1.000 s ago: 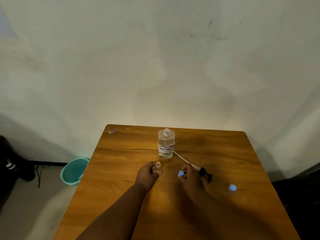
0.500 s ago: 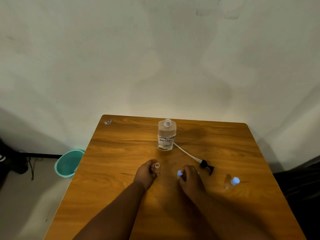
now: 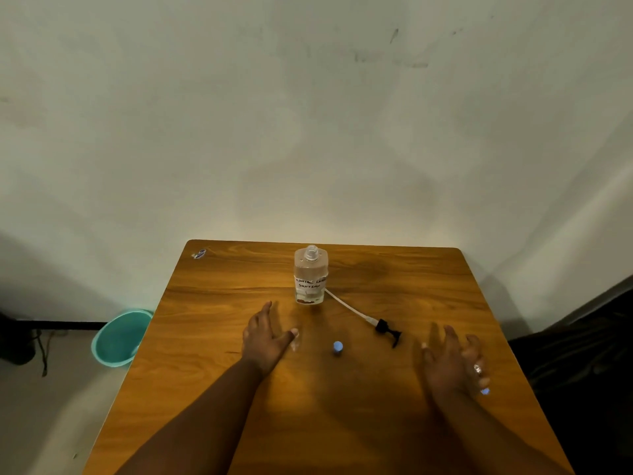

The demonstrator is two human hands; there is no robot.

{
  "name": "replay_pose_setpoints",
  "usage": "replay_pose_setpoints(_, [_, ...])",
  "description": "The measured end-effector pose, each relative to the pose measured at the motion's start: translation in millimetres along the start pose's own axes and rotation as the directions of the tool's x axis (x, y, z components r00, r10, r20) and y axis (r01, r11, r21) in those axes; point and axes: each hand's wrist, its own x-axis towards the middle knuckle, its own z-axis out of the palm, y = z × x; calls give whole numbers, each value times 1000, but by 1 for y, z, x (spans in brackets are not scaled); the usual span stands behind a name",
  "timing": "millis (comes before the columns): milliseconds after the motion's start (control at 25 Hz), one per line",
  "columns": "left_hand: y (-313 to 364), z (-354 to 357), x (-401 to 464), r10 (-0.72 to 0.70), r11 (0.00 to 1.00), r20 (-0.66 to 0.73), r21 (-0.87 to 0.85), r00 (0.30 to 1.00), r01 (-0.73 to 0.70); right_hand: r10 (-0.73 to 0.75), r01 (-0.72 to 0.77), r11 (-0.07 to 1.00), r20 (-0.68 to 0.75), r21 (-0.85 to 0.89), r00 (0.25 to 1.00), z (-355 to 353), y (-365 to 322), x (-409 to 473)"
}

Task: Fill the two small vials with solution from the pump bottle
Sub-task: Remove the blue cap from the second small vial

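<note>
wooden table (image 3: 428, 289), pale wall (image 3: 308, 114), teal bucket (image 3: 118, 339)

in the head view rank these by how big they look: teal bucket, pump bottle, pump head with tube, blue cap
1. teal bucket
2. pump head with tube, long but thin, so close to the bottle
3. pump bottle
4. blue cap

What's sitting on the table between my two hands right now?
In the head view, a blue cap sits between the left hand and right hand.
</note>
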Motion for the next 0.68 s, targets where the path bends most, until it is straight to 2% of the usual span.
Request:
replay_pose_setpoints(120, [0, 11, -1, 18, 1000, -25, 11, 1000, -18, 175, -180, 983, 119, 32, 977, 27, 31, 1])
replay_pose_setpoints(200, [1, 14, -5, 38, 999, -36, 15, 999, -37, 185, -193, 980, 139, 46, 973, 39, 45, -6])
replay_pose_setpoints(280, [6, 14, -8, 41, 998, -94, 47, 995, -37, 178, -183, 982, 88, 49, 980, 41, 47, -8])
replay_pose_setpoints(320, [9, 14, -10, 56, 995, -161, 87, 985, -42, 122, -124, 991, 40, 54, 992, 35, 42, -9])
replay_pose_setpoints(400, [21, 10, -18, 132, 985, -307, 143, 942, -92, -140, 150, 981, -82, 127, 987, 19, 25, -11])
replay_pose_setpoints(480, [52, -1, -19, 273, 960, -335, 153, 902, -234, -370, 402, 888, -172, 224, 913, -8, -12, -10])
replay_pose_setpoints(560, [94, -13, -20, 370, 927, -208, 13, 906, -376, -496, 578, 728, -298, 369, 816, -43, -68, -9])
replay_pose_setpoints(680, [162, -35, -50, 368, 901, 71, -275, 927, -337, -609, 776, 364, -499, 515, 616, -123, -142, -27])
